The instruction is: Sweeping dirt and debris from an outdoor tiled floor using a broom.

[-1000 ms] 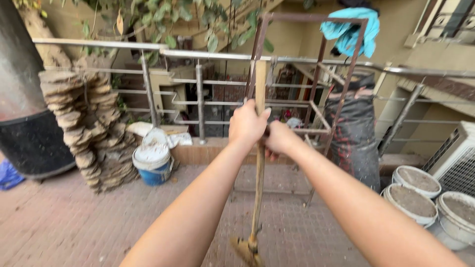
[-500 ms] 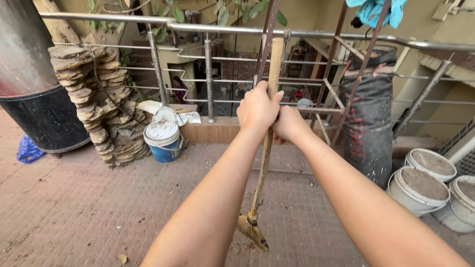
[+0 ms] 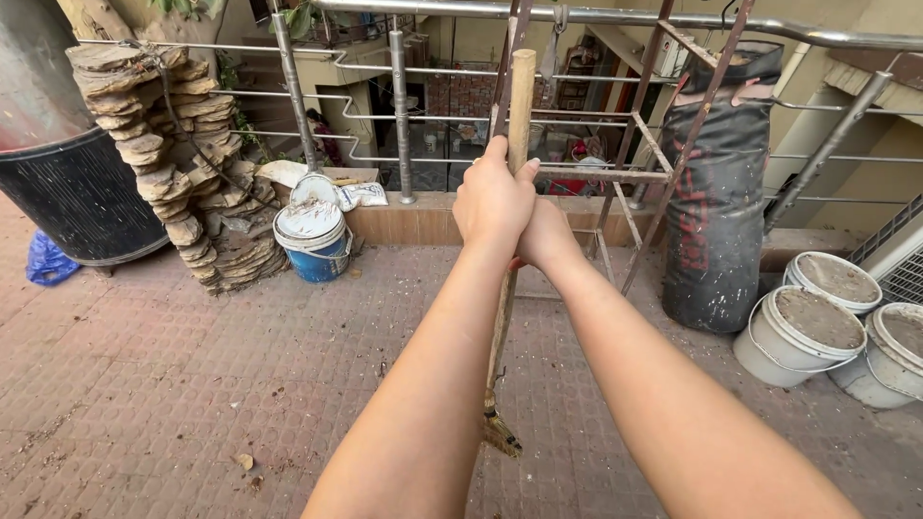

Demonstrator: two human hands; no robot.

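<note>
Head view, white buckets holding grey soil, lidded blue bucket

Both bare arms stretch forward, nearly straight, converging ahead of the body. The left hand is closed in a fist, thumb uppermost. The right hand sits just below, pressed against it, fingers curled.
</note>
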